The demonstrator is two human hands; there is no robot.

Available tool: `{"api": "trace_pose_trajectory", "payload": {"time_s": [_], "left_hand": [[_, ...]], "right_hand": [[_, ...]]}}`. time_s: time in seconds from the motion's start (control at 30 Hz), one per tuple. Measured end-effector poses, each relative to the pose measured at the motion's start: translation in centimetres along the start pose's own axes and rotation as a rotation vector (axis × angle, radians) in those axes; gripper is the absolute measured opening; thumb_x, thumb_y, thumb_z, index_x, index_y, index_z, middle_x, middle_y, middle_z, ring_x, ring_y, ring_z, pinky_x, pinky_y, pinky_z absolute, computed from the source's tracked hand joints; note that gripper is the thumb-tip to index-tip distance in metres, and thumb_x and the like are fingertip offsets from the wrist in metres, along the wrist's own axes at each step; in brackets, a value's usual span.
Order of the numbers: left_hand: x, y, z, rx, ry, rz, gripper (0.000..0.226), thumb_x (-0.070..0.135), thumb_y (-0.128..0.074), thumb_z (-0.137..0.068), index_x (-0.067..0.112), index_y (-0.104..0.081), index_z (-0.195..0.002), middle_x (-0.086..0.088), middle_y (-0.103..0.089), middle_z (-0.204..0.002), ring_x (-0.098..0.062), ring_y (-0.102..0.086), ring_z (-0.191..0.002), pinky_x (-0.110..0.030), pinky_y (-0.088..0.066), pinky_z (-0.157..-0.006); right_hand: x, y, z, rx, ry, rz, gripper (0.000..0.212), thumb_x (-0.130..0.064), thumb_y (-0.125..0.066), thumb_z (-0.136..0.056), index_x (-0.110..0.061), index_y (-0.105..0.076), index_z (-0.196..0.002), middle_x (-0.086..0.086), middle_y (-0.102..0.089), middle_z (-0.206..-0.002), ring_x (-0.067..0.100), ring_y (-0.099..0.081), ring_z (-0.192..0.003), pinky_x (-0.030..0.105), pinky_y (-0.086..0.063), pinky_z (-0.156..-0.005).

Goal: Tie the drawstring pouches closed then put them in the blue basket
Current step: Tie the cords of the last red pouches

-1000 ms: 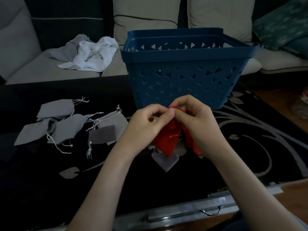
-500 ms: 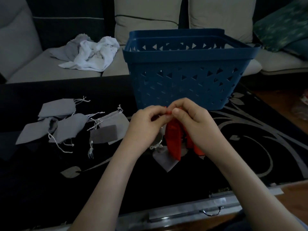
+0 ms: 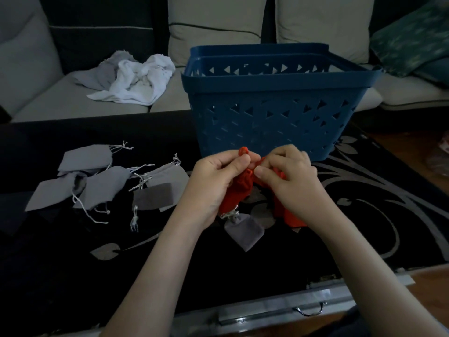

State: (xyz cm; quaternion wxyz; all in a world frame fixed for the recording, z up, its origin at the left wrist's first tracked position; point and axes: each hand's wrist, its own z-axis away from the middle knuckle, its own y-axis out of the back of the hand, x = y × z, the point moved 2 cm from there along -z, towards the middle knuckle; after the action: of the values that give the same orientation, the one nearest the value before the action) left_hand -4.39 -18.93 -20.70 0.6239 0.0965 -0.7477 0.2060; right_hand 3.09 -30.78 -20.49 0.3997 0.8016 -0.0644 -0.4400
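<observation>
Scattered at far left on the black patterned table [image 3: 364, 215]: a cluster of grey drawstring pouches [image 3: 92, 181], flat and untied, white cords trailing. Behind them, on the sofa [image 3: 48, 103], a crumpled white cloth [image 3: 136, 79]. At centre, just in front of the basket, a left hand [image 3: 218, 181], fingers curled, gripping the bunched neck of a red drawstring pouch [image 3: 239, 190], a knotted red cord end [image 3: 243, 151] poking up above the thumb. Hanging below that palm, the pouch body; under it on the table, a small grey pouch [image 3: 244, 231]. Just beside, a right hand [image 3: 291, 176], thumb and fingertips pinching red material at the pouch's mouth. Beneath that wrist, more red fabric [image 3: 291, 216]. Standing upright behind both hands, the blue basket [image 3: 267, 117]. At far right, a teal cushion [image 3: 413, 37].
</observation>
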Motion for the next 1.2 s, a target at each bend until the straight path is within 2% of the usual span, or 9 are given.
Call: {"api": "trace_pose_trajectory", "payload": {"time_s": [0.07,0.17,0.23,0.37,0.6,0.7,0.83,1.07,1.2], "left_hand": [[-0.3,0.3,0.0,-0.005,-0.006,-0.078,0.017,0.01,-0.059,-0.09,0.018,-0.073,-0.091,-0.001,-0.071,-0.077,-0.005,-0.065,-0.073,-0.014,-0.048,-0.065],[-0.3,0.3,0.0,0.023,-0.016,-0.189,0.016,0.007,-0.061,-0.089,0.018,-0.064,-0.099,0.007,-0.065,-0.063,-0.001,-0.06,-0.06,-0.012,-0.044,-0.056],[-0.2,0.3,-0.1,0.072,-0.004,-0.197,0.012,0.007,-0.063,-0.088,0.016,-0.059,-0.094,0.007,-0.065,-0.059,-0.001,-0.058,-0.055,-0.013,-0.044,-0.053],[-0.4,0.2,-0.1,0.093,-0.003,-0.246,0.008,0.008,-0.065,-0.087,0.015,-0.063,-0.083,0.002,-0.066,-0.069,-0.003,-0.06,-0.059,-0.013,-0.047,-0.057],[-1.1,-0.2,-0.1,0.176,-0.06,-0.375,0.013,0.013,-0.065,-0.087,0.023,-0.071,-0.082,0.007,-0.071,-0.078,-0.001,-0.064,-0.073,-0.016,-0.047,-0.068],[-1.4,-0.4,-0.1,0.217,-0.062,-0.393,0.014,0.016,-0.063,-0.089,0.024,-0.073,-0.083,0.006,-0.072,-0.082,-0.009,-0.067,-0.081,-0.029,-0.052,-0.079],[-1.6,-0.4,-0.1,0.213,-0.052,-0.41,0.014,0.019,-0.061,-0.091,0.022,-0.074,-0.085,0.005,-0.072,-0.083,-0.017,-0.068,-0.085,-0.048,-0.054,-0.085],[-1.2,-0.8,0.2,0.134,-0.13,-0.509,0.02,0.011,-0.055,-0.093,0.022,-0.072,-0.091,0.009,-0.071,-0.088,-0.009,-0.065,-0.088,-0.032,-0.05,-0.084],[-1.0,-1.1,0.4,0.057,-0.158,-0.538,0.019,0.015,-0.061,-0.091,0.033,-0.066,-0.086,0.012,-0.067,-0.087,-0.004,-0.062,-0.083,-0.02,-0.048,-0.079]], "right_hand": [[0.4,0.4,-0.1,-0.041,-0.074,0.055,0.026,-0.04,-0.057,-0.09,-0.029,-0.056,-0.066,-0.013,-0.052,-0.096,0.013,-0.035,-0.105,0.027,-0.012,-0.08],[1.6,0.5,-0.4,-0.076,-0.2,-0.111,0.039,-0.042,-0.056,-0.09,-0.018,-0.052,-0.059,-0.012,-0.052,-0.063,0.017,-0.046,-0.085,0.042,-0.028,-0.088],[1.7,0.5,-0.3,-0.054,-0.311,-0.357,0.041,-0.04,-0.057,-0.087,-0.016,-0.047,-0.055,-0.007,-0.042,-0.054,0.017,-0.042,-0.065,0.036,-0.034,-0.074],[1.5,0.2,-0.1,-0.091,-0.413,-0.739,0.039,-0.019,-0.052,-0.094,-0.014,-0.044,-0.056,-0.001,-0.036,-0.053,0.011,-0.032,-0.052,0.025,-0.027,-0.055],[0.8,-0.3,0.2,-0.186,-0.358,-1.083,0.026,-0.001,-0.041,-0.094,-0.009,-0.058,-0.076,-0.002,-0.055,-0.063,0.008,-0.05,-0.064,0.014,-0.042,-0.063],[0.4,-0.7,0.5,-0.199,-0.199,-0.946,0.022,0.0,-0.044,-0.094,-0.011,-0.062,-0.087,0.002,-0.058,-0.073,0.018,-0.053,-0.078,0.027,-0.041,-0.078],[-0.2,-0.6,0.7,-0.068,-0.043,-0.597,0.014,0.0,-0.052,-0.092,-0.01,-0.061,-0.091,0.006,-0.061,-0.077,0.011,-0.057,-0.076,0.024,-0.047,-0.079],[-0.1,-1.1,0.5,0.022,-0.021,-0.555,0.027,0.001,-0.057,-0.089,-0.02,-0.047,-0.102,-0.009,-0.06,-0.062,0.009,-0.057,-0.065,0.023,-0.047,-0.066],[0.0,-0.9,0.6,0.049,0.012,-0.446,0.032,0.002,-0.054,-0.089,-0.022,-0.046,-0.109,-0.008,-0.062,-0.067,0.0,-0.057,-0.067,0.009,-0.043,-0.066]]}}
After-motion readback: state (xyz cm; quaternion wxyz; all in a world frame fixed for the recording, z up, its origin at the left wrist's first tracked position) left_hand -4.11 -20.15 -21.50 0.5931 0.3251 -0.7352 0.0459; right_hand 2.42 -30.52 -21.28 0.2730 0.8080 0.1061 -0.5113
